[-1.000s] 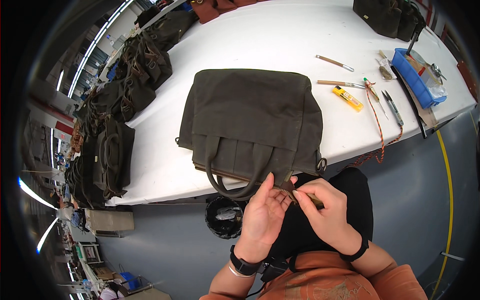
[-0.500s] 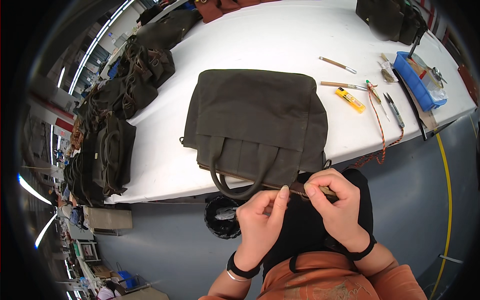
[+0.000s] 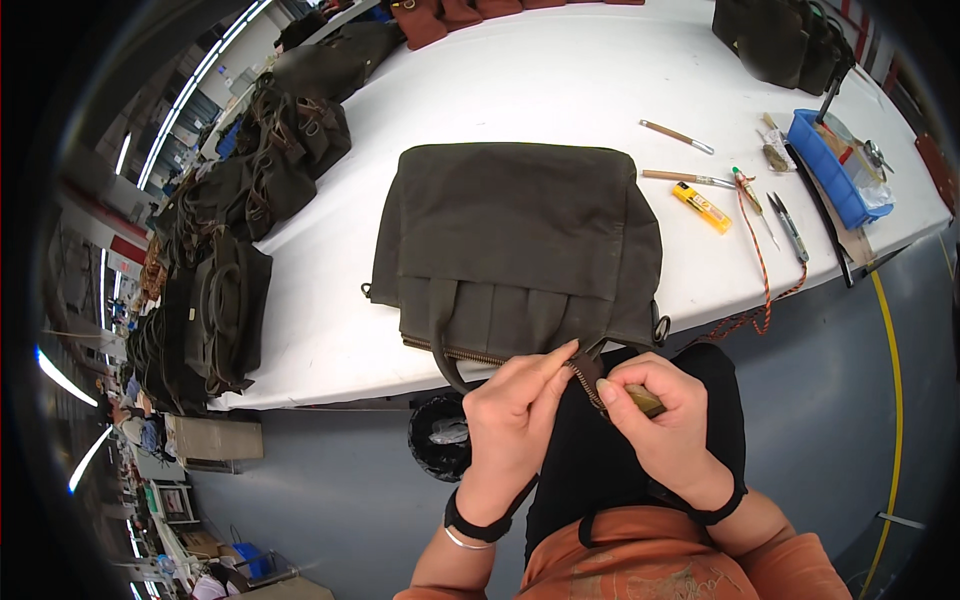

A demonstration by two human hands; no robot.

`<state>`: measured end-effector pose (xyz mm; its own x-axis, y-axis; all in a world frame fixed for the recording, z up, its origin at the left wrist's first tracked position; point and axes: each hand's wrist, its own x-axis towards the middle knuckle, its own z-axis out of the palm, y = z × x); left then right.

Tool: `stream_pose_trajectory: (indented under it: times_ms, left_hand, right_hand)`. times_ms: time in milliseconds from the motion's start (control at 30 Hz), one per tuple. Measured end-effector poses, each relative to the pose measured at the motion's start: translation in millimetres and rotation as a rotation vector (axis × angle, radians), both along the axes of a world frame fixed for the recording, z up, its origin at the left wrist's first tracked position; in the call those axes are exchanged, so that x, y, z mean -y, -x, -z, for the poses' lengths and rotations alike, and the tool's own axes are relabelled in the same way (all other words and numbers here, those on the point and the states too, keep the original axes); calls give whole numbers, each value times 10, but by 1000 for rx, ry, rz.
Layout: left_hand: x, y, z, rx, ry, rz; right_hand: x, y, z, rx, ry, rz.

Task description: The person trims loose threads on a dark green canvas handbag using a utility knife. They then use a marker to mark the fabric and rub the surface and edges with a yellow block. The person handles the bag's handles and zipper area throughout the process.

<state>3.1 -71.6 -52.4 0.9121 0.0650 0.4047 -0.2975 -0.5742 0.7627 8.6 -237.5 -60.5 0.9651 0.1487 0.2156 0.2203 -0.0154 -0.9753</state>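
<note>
I work in what looks like a bag workshop or factory floor. Matching dark bags [image 3: 225,310] crowd the left side of my long, white-covered table [image 3: 540,90], with more at its far right corner. Toward the table's right end lie snips [image 3: 791,230] near a blue tray [image 3: 850,192]. Strip lights [image 3: 190,85] run beyond its left side; right of it, a yellow line [image 3: 898,370] marks the grey floor [image 3: 330,480].

One left hand [image 3: 512,408], one right hand [image 3: 662,408]; one dark bag [image 3: 510,220] just beyond both. Beyond the right hand: two brown-handled tools [image 3: 670,132], one yellow case [image 3: 702,207], one pair of snips [image 3: 793,236], one blue tray [image 3: 824,172]. Left of the left hand: one black bin [image 3: 424,455].
</note>
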Motion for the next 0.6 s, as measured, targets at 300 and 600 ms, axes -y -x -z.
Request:
stream_pose_trajectory:
  times_ms: [300, 600]
  left_hand:
    - [-34, -30, 24, -117, 125, 35]
    - [-50, -57, -56, -128, 84, 70]
  right_hand:
    - [-176, -112, 183, 71, 83, 5]
    - [-211, -205, 180, 141, 141, 35]
